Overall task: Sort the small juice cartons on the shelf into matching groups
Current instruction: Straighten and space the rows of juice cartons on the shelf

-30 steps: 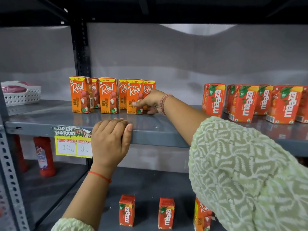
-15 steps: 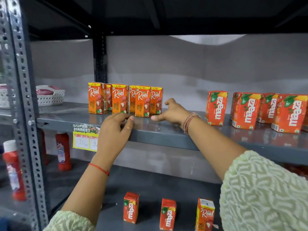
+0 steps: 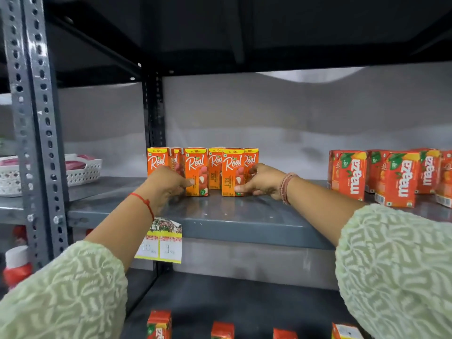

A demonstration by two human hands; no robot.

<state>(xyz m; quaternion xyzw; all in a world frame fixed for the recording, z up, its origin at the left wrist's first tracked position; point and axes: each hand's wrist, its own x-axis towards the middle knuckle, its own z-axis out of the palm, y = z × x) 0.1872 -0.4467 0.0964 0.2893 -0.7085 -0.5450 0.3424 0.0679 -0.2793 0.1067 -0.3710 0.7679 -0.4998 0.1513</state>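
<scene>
1. Setting: a shop, supermarket type.
2. Evidence: slotted grey metal shelving (image 3: 220,223); price tag (image 3: 162,243) clipped to its edge; branded Real cartons (image 3: 197,171) and Maaza cartons (image 3: 352,176) faced in rows.

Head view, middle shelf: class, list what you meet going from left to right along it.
White basket → left hand → Real cartons → right hand → Maaza cartons.
</scene>
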